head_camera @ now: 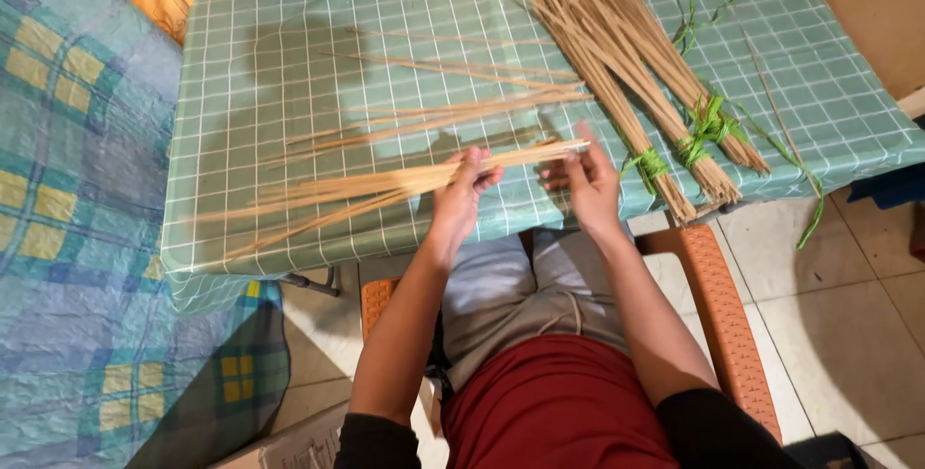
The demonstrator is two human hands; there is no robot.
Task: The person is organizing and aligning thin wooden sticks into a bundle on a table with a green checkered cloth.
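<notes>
My left hand (464, 192) grips a loose bunch of thin tan sticks (366, 187) that fans out to the left over the green checked tablecloth (270, 55). My right hand (584, 180) touches the right ends of the same bunch with its fingertips. More loose sticks (434, 117) lie spread on the cloth just behind my hands. To the right lie tied stick bundles (626, 55), bound near their lower ends with green strips (708, 127).
Loose green strips (696, 16) trail on the cloth at the back right and hang over the table's right edge. A blue and yellow patterned cloth (67, 219) covers the left. I sit on an orange chair (718, 305) over a tiled floor.
</notes>
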